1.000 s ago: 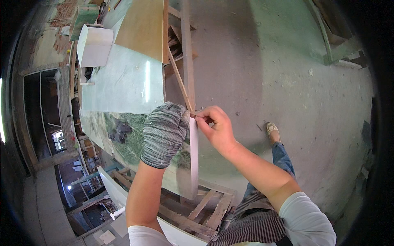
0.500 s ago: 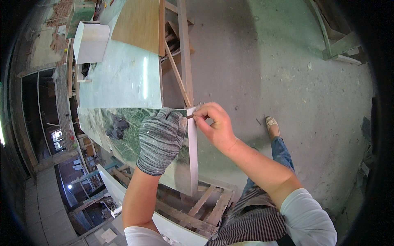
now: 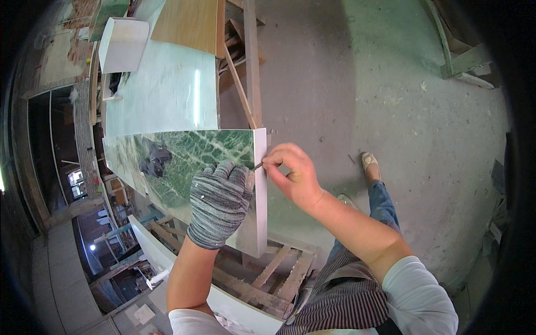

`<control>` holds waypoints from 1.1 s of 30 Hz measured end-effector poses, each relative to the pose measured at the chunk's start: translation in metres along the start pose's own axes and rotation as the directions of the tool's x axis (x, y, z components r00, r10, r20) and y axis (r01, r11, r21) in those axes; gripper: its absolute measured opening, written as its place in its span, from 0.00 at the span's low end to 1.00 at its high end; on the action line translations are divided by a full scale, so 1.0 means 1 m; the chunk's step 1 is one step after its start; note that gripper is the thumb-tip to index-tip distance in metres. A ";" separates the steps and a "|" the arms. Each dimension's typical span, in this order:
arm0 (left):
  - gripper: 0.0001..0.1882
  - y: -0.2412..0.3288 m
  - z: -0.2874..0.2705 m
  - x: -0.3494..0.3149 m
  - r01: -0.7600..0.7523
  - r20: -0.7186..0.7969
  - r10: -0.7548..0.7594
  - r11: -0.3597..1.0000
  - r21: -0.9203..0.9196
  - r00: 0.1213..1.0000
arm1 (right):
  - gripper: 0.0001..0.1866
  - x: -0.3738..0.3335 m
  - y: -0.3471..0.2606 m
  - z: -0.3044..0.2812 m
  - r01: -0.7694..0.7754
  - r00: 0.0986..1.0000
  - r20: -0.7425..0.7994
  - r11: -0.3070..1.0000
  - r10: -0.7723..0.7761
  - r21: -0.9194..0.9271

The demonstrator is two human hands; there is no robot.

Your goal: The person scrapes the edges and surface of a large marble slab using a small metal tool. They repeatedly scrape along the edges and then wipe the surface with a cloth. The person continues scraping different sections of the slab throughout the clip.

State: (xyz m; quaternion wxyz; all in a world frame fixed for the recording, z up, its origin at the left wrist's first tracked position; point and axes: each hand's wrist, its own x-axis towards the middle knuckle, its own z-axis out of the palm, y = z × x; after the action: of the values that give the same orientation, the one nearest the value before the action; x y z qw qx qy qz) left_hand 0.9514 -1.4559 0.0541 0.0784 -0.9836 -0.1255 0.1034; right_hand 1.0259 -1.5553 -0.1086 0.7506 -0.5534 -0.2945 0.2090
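A grey striped knit glove covers my left hand (image 3: 220, 204), which is closed with its fingers curled over the panel near its edge. My bare right hand (image 3: 293, 173) pinches with thumb and fingertips just off that edge. Between the two hands runs a thin dark strip (image 3: 257, 166), its ends hidden in the fingers, lying across the white edge (image 3: 261, 212) of the panel. The panel (image 3: 223, 139) has a glossy green marble pattern with pale veins. A crumpled black cloth (image 3: 155, 159) rests on it, left of the glove.
Beyond the panel lies a pale glossy sheet (image 3: 162, 106) with a white box-like piece (image 3: 124, 47) and a brown wooden board (image 3: 187, 25). A wooden slatted frame (image 3: 273, 268) stands below the near end. Concrete floor (image 3: 435, 167) spreads to the right.
Both hands, with the strip between them, have shifted along the white edge from the far corner toward me. The panel's far corner now shows uncovered. The view has moved slightly.
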 end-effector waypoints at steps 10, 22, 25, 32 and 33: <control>0.06 0.012 0.007 -0.038 -0.005 -0.007 0.005 0.999 -0.043 1.000 | 0.09 -0.039 -0.003 0.005 -0.039 0.998 0.052 0.999 0.037 0.027; 0.04 0.030 0.011 -0.084 -0.023 -0.028 0.021 0.998 -0.057 0.999 | 0.11 -0.084 -0.010 0.010 -0.010 0.993 0.115 1.000 0.007 0.028; 0.04 0.036 0.007 -0.094 -0.027 -0.051 0.025 0.999 -0.039 0.998 | 0.12 -0.095 -0.010 0.011 0.004 0.991 0.137 0.999 -0.009 0.036; 0.08 0.044 0.015 -0.129 0.038 0.049 -0.036 0.998 -0.054 0.998 | 0.13 -0.116 -0.015 0.012 0.021 0.980 0.197 1.000 -0.022 0.009; 0.08 0.046 0.016 -0.133 0.039 0.040 -0.037 0.998 -0.048 0.999 | 0.13 -0.118 -0.015 0.012 0.020 0.979 0.202 1.000 -0.022 0.014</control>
State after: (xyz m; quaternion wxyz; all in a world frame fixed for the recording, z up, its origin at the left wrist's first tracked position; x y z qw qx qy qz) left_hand 0.8322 -1.5327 0.0550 0.0537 -0.9804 -0.1481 0.1181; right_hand 0.9302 -1.6272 -0.1163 0.7221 -0.5217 -0.3739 0.2581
